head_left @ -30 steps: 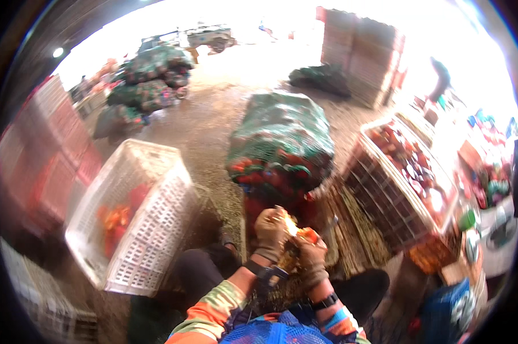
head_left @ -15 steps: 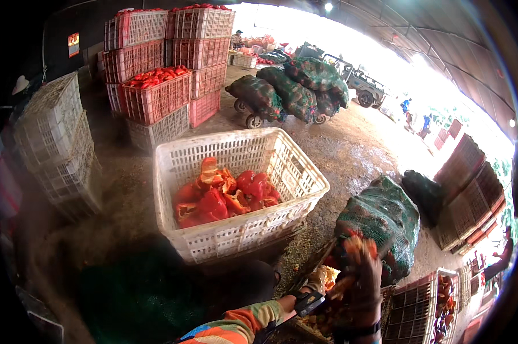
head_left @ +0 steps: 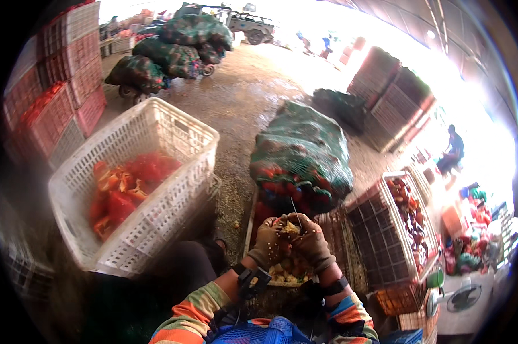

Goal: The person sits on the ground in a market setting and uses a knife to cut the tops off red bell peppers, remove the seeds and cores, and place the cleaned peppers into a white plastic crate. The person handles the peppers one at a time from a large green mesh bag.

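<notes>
My gloved left hand (head_left: 266,242) and gloved right hand (head_left: 312,243) meet in front of me, fingers curled around a pale yellow, seedy pepper core (head_left: 291,227). Beside the right thumb a thin dark strip sticks up; I cannot tell what it is. Pale seeds dot the left glove. Below the hands lies a tray (head_left: 247,229) holding yellowish cores and scraps (head_left: 287,270). Just beyond, a green mesh sack (head_left: 305,143) bulges with red peppers (head_left: 290,186) at its near end. To the left, a white plastic crate (head_left: 155,226) contains opened red pepper pieces (head_left: 121,207).
Right of the tray stands a crate of dark red pieces (head_left: 408,215), with a small fan (head_left: 464,298) nearby. Filled mesh sacks (head_left: 176,57) sit on a wheeled cart at the far left. Stacked crates (head_left: 388,97) rise at the back right; a person (head_left: 452,150) sits beyond.
My view has swung right, so the white crate now lies further left. My right hand has come down from beside the sack and joined my left over the tray.
</notes>
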